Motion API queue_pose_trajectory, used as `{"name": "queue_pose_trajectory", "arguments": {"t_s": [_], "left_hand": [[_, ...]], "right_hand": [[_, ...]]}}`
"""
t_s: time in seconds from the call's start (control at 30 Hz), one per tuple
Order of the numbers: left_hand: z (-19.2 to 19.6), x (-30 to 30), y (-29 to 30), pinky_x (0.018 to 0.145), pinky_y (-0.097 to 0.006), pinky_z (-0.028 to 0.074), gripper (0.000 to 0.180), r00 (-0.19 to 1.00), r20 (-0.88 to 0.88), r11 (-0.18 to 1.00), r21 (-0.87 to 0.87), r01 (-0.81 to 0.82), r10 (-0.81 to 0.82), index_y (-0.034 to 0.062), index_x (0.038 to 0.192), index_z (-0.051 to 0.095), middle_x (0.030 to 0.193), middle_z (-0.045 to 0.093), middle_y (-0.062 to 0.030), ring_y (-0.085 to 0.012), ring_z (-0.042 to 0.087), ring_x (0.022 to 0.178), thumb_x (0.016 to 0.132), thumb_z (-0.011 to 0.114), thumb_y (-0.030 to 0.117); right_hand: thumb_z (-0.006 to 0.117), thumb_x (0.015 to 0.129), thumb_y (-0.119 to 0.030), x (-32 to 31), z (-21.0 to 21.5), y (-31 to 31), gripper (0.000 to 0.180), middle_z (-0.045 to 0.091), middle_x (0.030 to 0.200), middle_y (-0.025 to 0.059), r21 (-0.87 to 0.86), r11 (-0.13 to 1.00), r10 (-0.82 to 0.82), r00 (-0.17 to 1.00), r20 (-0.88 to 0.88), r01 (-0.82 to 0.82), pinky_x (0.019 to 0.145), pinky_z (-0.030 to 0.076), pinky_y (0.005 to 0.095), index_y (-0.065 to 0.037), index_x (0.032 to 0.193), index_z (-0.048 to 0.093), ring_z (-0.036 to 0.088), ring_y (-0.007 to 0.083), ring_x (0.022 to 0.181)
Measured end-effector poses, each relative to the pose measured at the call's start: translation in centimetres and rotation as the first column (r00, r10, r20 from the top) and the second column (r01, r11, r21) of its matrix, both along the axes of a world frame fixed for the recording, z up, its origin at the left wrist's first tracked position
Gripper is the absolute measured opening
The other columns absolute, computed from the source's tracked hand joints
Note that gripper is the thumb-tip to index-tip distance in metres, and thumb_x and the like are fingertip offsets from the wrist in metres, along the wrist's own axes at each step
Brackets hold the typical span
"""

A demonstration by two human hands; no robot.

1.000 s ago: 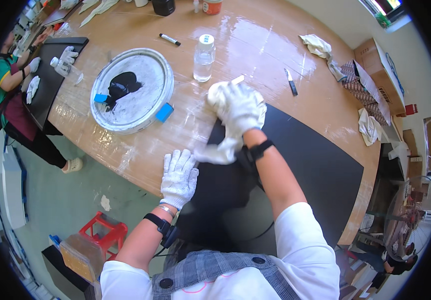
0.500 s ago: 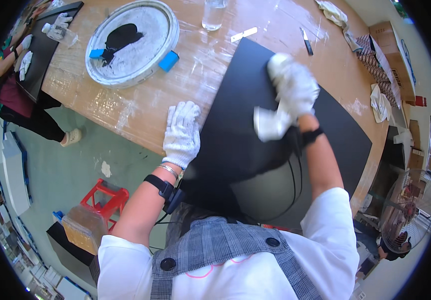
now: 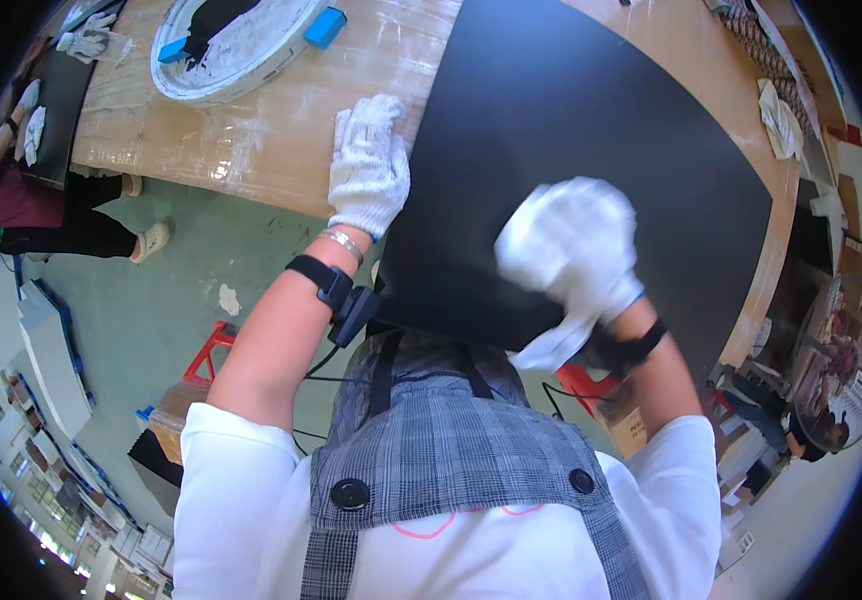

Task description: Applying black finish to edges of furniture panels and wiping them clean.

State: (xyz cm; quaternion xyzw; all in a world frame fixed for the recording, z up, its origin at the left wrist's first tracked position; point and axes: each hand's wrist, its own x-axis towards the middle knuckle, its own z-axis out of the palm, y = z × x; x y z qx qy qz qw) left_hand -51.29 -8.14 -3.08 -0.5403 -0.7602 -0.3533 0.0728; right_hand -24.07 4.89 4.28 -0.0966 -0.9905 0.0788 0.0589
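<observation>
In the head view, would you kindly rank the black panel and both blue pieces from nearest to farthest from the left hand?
1. Black panel, just right of left hand
2. Right blue piece, farther forward
3. Left blue piece, forward left

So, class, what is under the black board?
The brown table shows past the left and right edges of the black board; whatever lies directly beneath the board is covered and cannot be seen.

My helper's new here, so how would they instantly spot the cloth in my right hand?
On the brown table, find the large black panel. Over it, your gloved right hand holds the white cloth, one end loose. Unlike the crumpled cloth by the table's right edge, it's held.
</observation>
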Motion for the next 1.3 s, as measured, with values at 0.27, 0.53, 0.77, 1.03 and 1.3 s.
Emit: {"name": "queue_pose_trajectory", "arguments": {"t_s": [0.27,0.53,0.77,1.03,1.3], "left_hand": [[-0.2,-0.1,-0.6,0.095,-0.036,0.046,0.030,0.957,0.289,0.999,0.020,-0.045,0.037,0.0029,0.119,0.059,0.116,0.062,-0.0141,-0.0299,0.060,0.106,0.090,0.055,0.003],[2.2,-1.8,-9.3,0.099,-0.034,0.045,0.026,0.838,0.528,0.980,-0.058,0.193,-0.134,0.0027,0.116,0.063,0.115,0.065,-0.0135,-0.0262,0.061,0.109,0.090,0.056,0.005],[0.8,0.2,-19.1,0.097,-0.033,0.047,0.023,0.744,0.668,0.972,-0.164,0.166,-0.015,0.0020,0.114,0.063,0.116,0.065,-0.0127,-0.0243,0.061,0.110,0.093,0.057,0.008],[1.7,1.4,-18.7,0.097,-0.033,0.047,0.025,0.656,0.755,0.971,-0.149,0.186,-0.010,-0.0001,0.117,0.062,0.117,0.065,-0.0127,-0.0229,0.061,0.110,0.094,0.057,0.009],[1.8,-1.0,-21.3,0.100,-0.029,0.044,0.031,0.664,0.743,0.974,-0.199,0.108,0.078,0.0002,0.127,0.056,0.122,0.061,-0.0089,-0.0160,0.058,0.112,0.097,0.055,0.009]], "right_hand": [[0.059,0.085,-0.034,-7.0,2.8,2.5,0.037,0.066,0.109,0.0158,0.120,0.584,-0.788,0.525,0.321,0.803,0.090,0.050,0.0412,-0.011,0.114,0.063,0.064,0.0299,0.102],[0.067,0.072,-0.031,2.7,-1.9,-15.9,0.041,0.059,0.127,0.0020,-0.028,0.997,-0.078,0.995,-0.065,0.077,0.103,0.034,0.0596,-0.024,0.113,0.066,0.053,0.0303,0.122],[0.061,0.087,-0.041,19.0,-3.9,-6.4,0.045,0.063,0.116,0.0154,0.255,-0.030,-0.996,-0.006,-0.094,0.966,0.094,0.050,0.0428,-0.012,0.122,0.058,0.062,0.0329,0.108],[0.057,0.085,-0.035,-9.1,-4.6,-20.8,0.048,0.047,0.136,0.0125,0.009,0.929,-0.364,0.919,-0.151,0.369,0.109,0.032,0.0479,-0.017,0.129,0.052,0.041,0.0309,0.129],[0.067,0.075,-0.013,8.4,-5.2,-16.5,0.059,0.053,0.133,0.0102,0.132,0.801,-0.571,0.811,-0.123,0.584,0.110,0.031,0.0521,-0.015,0.132,0.053,0.045,0.0352,0.128]]}}
